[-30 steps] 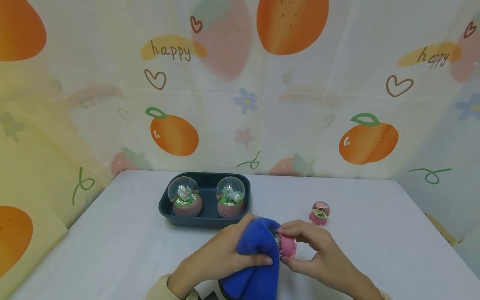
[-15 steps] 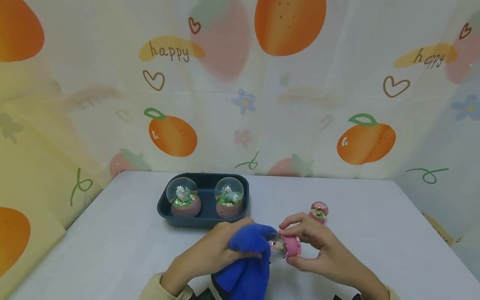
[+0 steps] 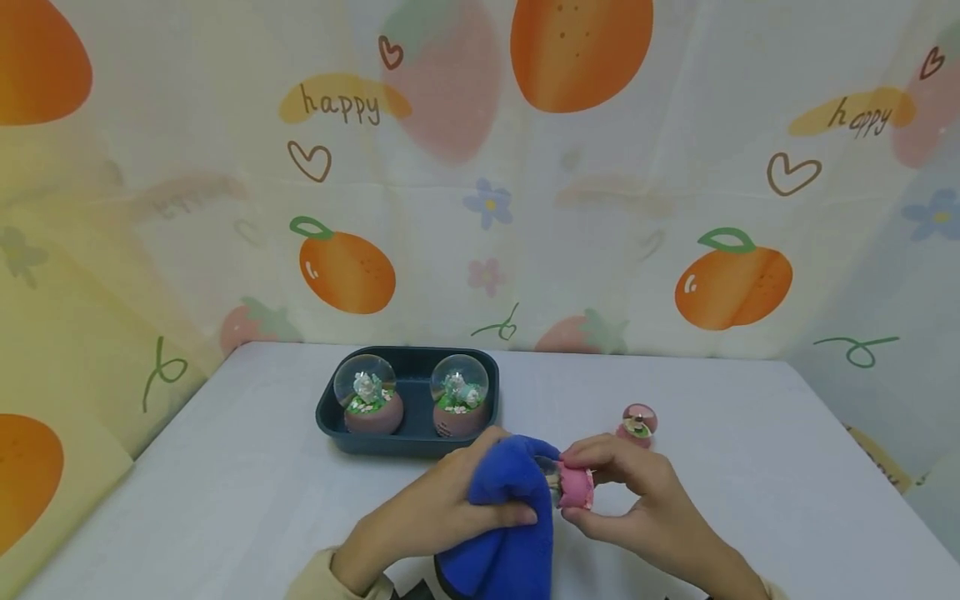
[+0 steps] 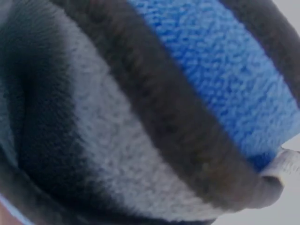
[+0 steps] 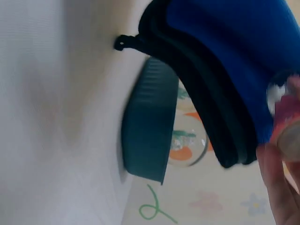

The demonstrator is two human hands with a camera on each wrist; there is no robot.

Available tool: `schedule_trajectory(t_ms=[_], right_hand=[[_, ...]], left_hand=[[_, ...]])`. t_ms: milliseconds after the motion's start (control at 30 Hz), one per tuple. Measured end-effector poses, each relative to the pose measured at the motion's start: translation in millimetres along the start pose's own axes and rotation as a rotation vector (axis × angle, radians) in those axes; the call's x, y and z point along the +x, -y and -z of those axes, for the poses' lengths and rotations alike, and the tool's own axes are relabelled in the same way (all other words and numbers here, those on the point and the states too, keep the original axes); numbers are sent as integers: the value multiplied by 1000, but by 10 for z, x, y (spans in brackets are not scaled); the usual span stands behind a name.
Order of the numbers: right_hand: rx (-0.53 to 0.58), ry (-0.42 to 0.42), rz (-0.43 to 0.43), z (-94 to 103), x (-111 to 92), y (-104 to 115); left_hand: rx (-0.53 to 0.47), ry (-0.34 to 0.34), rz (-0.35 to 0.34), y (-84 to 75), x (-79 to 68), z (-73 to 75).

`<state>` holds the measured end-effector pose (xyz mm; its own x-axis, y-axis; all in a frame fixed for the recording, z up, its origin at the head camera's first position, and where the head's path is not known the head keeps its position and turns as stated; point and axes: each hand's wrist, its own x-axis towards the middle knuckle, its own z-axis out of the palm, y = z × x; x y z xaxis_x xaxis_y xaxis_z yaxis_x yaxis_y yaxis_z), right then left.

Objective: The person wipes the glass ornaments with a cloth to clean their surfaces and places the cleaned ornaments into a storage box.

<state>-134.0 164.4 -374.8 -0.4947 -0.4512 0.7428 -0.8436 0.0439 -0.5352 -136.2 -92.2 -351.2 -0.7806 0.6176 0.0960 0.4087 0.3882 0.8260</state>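
My left hand (image 3: 442,504) grips a blue cloth (image 3: 517,492) with a dark edge, bunched over the glass of a small snow globe. The globe's pink base (image 3: 576,487) is pinched between the thumb and fingers of my right hand (image 3: 645,500); it lies on its side, base to the right. Most of its glass is hidden by the cloth. In the left wrist view the cloth (image 4: 225,70) fills nearly everything, showing its blue face and grey underside. In the right wrist view, part of the clear glass (image 5: 277,96) shows against the cloth (image 5: 234,37).
Behind the left hand stands a dark teal tray (image 3: 416,446) holding two larger snow globes (image 3: 375,412) with brownish-pink bases. Another small pink globe (image 3: 637,423) stands on the white table (image 3: 225,483) beyond my right hand. A fruit-patterned curtain (image 3: 585,250) hangs behind the table.
Half a second ago the cloth was drawn back left and the glass showed; now it covers most of the glass again. The right hand has shifted slightly left with the globe.
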Motion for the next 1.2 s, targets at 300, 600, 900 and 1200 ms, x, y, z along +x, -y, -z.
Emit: schedule_trajectory(t_ms=[300, 600, 900, 1200], right_hand=[[-181, -68, 94, -119, -8, 11], [-29, 21, -282, -26, -14, 47], [71, -28, -111, -55, 10, 38], [-14, -79, 73, -99, -7, 0]], left_hand=[[114, -55, -22, 5, 24, -85], [122, -106, -64, -4, 18, -84], [19, -137, -56, 5, -2, -92], [-5, -155, -149, 39, 6, -69]])
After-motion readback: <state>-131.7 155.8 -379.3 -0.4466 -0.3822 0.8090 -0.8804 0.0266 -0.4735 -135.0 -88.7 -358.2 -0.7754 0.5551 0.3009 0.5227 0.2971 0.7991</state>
